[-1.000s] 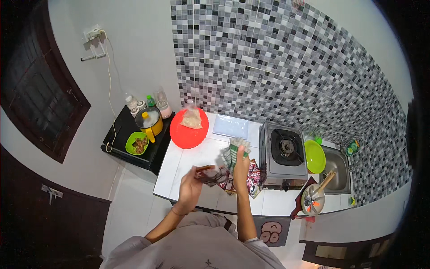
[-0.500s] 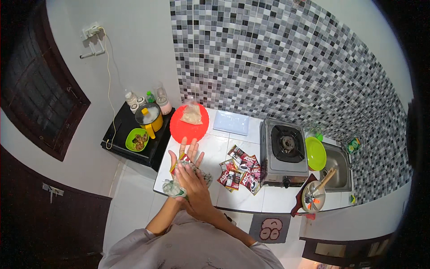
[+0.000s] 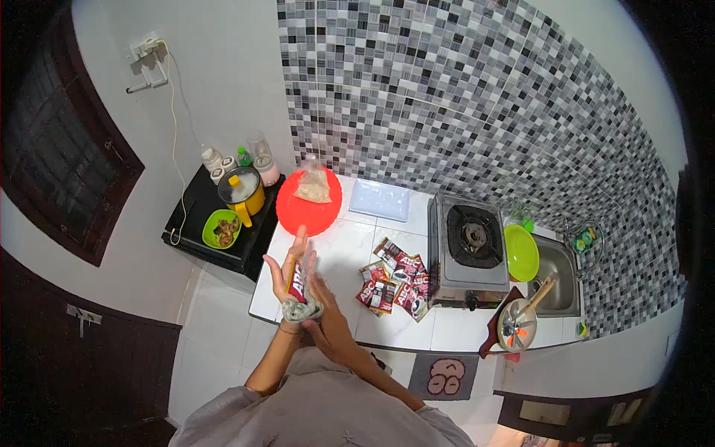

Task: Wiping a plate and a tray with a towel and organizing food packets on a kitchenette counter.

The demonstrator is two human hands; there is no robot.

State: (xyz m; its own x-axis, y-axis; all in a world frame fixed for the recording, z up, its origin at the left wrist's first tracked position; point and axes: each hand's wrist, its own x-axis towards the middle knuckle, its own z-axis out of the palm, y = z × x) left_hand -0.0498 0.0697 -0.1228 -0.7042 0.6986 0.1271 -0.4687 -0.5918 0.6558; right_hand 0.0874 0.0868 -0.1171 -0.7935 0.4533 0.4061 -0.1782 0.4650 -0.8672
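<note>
I count my left hand and my right hand, two in all, one shiny red packet, one crumpled grey-white cloth, one round red plate, one clear plastic bag, one yellow lidded pot, one pale-blue rectangular tray, one silver single-burner stove, and several red-and-brown packets overlapping too much to number exactly.

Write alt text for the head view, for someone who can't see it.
A person's left hand and right hand hold a sachet and a cloth between them over a white counter. More sachets lie in a pile to their right, beside a stove; a round red tray with a bag on it lies farther back.
</note>
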